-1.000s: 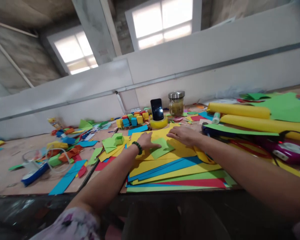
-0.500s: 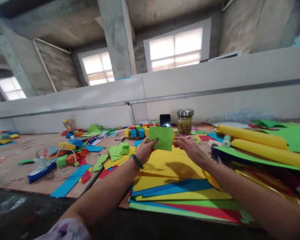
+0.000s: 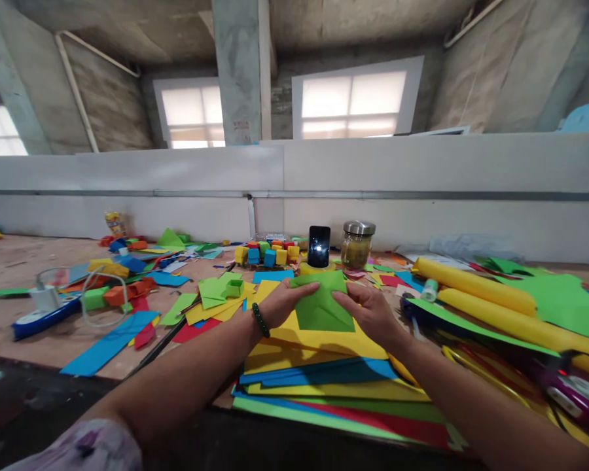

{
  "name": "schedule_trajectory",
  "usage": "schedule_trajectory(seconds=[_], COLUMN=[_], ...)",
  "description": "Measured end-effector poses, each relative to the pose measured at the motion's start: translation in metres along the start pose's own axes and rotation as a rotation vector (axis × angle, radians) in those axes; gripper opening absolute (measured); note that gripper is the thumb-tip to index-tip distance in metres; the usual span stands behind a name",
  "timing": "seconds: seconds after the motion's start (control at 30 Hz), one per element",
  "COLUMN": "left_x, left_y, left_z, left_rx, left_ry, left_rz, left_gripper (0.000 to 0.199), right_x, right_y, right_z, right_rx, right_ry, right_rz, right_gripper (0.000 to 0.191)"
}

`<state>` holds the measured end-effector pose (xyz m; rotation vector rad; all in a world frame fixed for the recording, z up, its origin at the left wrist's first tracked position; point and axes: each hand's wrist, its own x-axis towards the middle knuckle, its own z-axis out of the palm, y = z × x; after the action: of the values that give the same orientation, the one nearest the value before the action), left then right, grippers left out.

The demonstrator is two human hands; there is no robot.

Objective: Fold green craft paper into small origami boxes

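Observation:
A square of green paper with crease lines is held up between both hands over the stack of coloured sheets. My left hand pinches its left upper edge, thumb lying on the near face. At its right edge my right hand grips it the same way. Fingers behind the paper are hidden. Beneath lies a yellow sheet, on top of blue, green and red ones. Just behind the green paper stands a dark phone, beside a yellow tape roll that is partly covered.
Behind are folded paper cubes and a lidded glass jar. At left sit a blue-and-white power strip with a white cable and paper scraps. Yellow rolls and a purple device lie at right.
My right hand has moved onto the green paper and now grips its right edge. The paper is lower and tilted differently. The view has levelled and shifted.

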<state>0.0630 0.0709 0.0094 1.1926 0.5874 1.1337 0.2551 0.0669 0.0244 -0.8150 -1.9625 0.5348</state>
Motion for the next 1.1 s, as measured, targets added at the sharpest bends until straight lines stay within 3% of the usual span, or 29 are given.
schedule_trajectory(seconds=[0.2, 0.53, 0.6, 0.77, 1.0, 1.1], left_x=[-0.005, -0.004, -0.003, 0.004, 0.017, 0.020], left_y=[0.004, -0.001, -0.001, 0.001, 0.001, -0.001], left_z=[0.012, 0.006, 0.005, -0.001, -0.020, -0.024], left_rx=[0.059, 0.020, 0.032, 0.081, -0.038, -0.084], left_ry=[0.058, -0.035, 0.010, 0.141, 0.270, 0.297], left_rz=[-0.023, 0.017, 0.017, 0.047, -0.029, 0.006], left_gripper=[0.044, 0.046, 0.047, 0.053, 0.047, 0.044], right_x=[0.002, 0.000, 0.002, 0.013, 0.052, 0.060], right_y=[0.008, 0.004, 0.007, 0.017, 0.012, 0.008], right_z=[-0.007, -0.013, -0.015, -0.013, 0.004, 0.012], right_rx=[-0.009, 0.112, 0.152, 0.286, 0.150, 0.153], right_ry=[0.114, 0.118, 0.061, -0.303, -0.234, -0.208], right_rz=[-0.002, 0.051, 0.077, 0.253, 0.417, 0.496], right_gripper=[0.035, 0.032, 0.033, 0.042, 0.043, 0.043])
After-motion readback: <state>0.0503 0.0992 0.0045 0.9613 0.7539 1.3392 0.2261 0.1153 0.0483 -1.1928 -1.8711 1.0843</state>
